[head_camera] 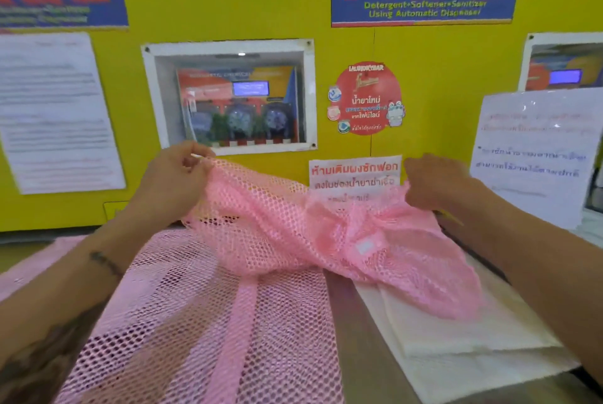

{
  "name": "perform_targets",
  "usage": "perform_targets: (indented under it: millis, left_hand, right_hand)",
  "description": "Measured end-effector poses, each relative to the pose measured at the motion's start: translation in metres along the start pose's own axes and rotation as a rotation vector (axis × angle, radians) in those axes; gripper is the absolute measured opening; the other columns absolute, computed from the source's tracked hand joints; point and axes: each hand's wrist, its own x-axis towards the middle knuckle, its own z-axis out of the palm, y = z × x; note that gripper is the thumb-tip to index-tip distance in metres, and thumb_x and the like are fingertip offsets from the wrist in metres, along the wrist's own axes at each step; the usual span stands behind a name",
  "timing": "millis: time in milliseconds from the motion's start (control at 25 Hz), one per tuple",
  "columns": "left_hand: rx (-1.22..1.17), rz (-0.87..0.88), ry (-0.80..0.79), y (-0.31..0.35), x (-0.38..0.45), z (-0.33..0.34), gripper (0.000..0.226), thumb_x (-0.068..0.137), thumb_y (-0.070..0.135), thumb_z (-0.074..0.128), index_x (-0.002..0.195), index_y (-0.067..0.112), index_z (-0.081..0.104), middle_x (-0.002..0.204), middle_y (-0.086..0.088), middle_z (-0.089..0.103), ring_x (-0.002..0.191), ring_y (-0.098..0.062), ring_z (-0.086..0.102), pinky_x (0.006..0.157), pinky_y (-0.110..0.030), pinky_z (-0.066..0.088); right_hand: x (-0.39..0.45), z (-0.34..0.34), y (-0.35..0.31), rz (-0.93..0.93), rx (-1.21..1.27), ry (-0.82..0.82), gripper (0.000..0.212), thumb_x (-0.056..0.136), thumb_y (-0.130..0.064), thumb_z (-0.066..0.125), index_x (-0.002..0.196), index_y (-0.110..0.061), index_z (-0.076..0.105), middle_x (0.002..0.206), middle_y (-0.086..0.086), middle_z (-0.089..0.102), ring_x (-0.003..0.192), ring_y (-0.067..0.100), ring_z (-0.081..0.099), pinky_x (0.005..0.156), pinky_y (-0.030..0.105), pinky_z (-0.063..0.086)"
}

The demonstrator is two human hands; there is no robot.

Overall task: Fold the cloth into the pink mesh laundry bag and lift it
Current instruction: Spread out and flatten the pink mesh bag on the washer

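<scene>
A pink mesh laundry bag [293, 227] is held up above the counter between both hands. My left hand [176, 175] pinches its upper left edge, and my right hand [437, 181] grips its upper right edge. The bag sags in the middle and drapes down to the right. Under its right part lies a folded white cloth [456, 332], flat on the counter. A second pink mesh piece [202, 322] is spread flat at the lower left; whether it belongs to the same bag I cannot tell.
A grey counter [365, 338] carries everything. Behind it stands a yellow wall [424, 84] with a recessed dispenser window [235, 100], posters and paper notices. A standing white sign [532, 155] is at the right.
</scene>
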Motion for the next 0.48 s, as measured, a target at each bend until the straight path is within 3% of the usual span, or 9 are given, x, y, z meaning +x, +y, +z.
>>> perform_targets:
  millis: [120,200,280,320,400,440,480]
  left_hand:
    - [-0.062,0.0,-0.038,-0.021,-0.006,-0.015,0.031,0.092,0.006,0.055,0.079,0.033,0.065,0.077,0.002,0.057,0.058,-0.02,0.051,0.06,-0.034,0.042]
    - [-0.129,-0.031,-0.145,-0.031,-0.014,-0.024,0.045,0.088,-0.007,0.05,0.079,0.034,0.067,0.085,0.0,0.056,0.066,-0.021,0.051,0.058,-0.034,0.039]
    - [-0.207,-0.067,-0.226,-0.04,-0.021,-0.035,0.047,0.084,-0.015,0.052,0.083,0.03,0.068,0.091,-0.008,0.056,0.072,-0.021,0.052,0.058,-0.031,0.04]
    - [-0.279,-0.102,-0.25,-0.042,-0.024,-0.04,0.046,0.082,-0.017,0.054,0.086,0.026,0.068,0.092,-0.011,0.057,0.075,-0.022,0.054,0.059,-0.031,0.042]
    - [-0.459,-0.193,-0.276,-0.044,-0.027,-0.049,0.04,0.08,-0.02,0.055,0.091,0.016,0.066,0.088,-0.01,0.058,0.075,-0.024,0.056,0.062,-0.032,0.044]
    - [-0.535,-0.232,-0.296,-0.045,-0.028,-0.055,0.038,0.078,-0.02,0.056,0.093,0.014,0.065,0.086,-0.008,0.059,0.073,-0.023,0.055,0.061,-0.032,0.044]
    - [-0.595,-0.269,-0.34,-0.046,-0.029,-0.061,0.037,0.075,-0.016,0.06,0.096,0.014,0.065,0.085,-0.006,0.061,0.071,-0.021,0.056,0.059,-0.029,0.045]
  right_hand:
    - [-0.003,-0.005,-0.057,-0.222,0.367,-0.018,0.051,0.088,-0.029,0.059,0.138,-0.022,0.049,0.133,0.006,0.056,0.111,0.026,0.054,0.09,0.035,0.046]
    - [-0.017,-0.009,-0.096,-0.432,0.547,-0.21,0.058,0.092,-0.037,0.059,0.146,-0.023,0.042,0.144,0.004,0.051,0.115,0.022,0.051,0.091,0.032,0.041]
    - [-0.03,-0.001,-0.129,-0.529,0.565,-0.395,0.069,0.091,-0.041,0.063,0.151,-0.026,0.033,0.145,-0.002,0.049,0.123,0.02,0.051,0.097,0.033,0.041]
    - [-0.034,0.007,-0.14,-0.541,0.593,-0.441,0.07,0.09,-0.038,0.066,0.15,-0.027,0.032,0.137,-0.008,0.053,0.116,0.017,0.054,0.093,0.032,0.042]
    - [-0.036,0.017,-0.154,-0.55,0.737,-0.438,0.061,0.089,-0.023,0.068,0.146,-0.022,0.043,0.103,-0.013,0.063,0.085,0.008,0.058,0.074,0.03,0.047]
    - [-0.035,0.016,-0.157,-0.562,0.822,-0.397,0.049,0.09,-0.013,0.065,0.137,-0.019,0.055,0.084,-0.012,0.065,0.073,0.007,0.058,0.069,0.037,0.05]
    - [-0.034,0.011,-0.156,-0.574,0.893,-0.355,0.039,0.089,-0.004,0.062,0.125,-0.019,0.066,0.073,-0.009,0.066,0.069,0.009,0.06,0.075,0.046,0.053]
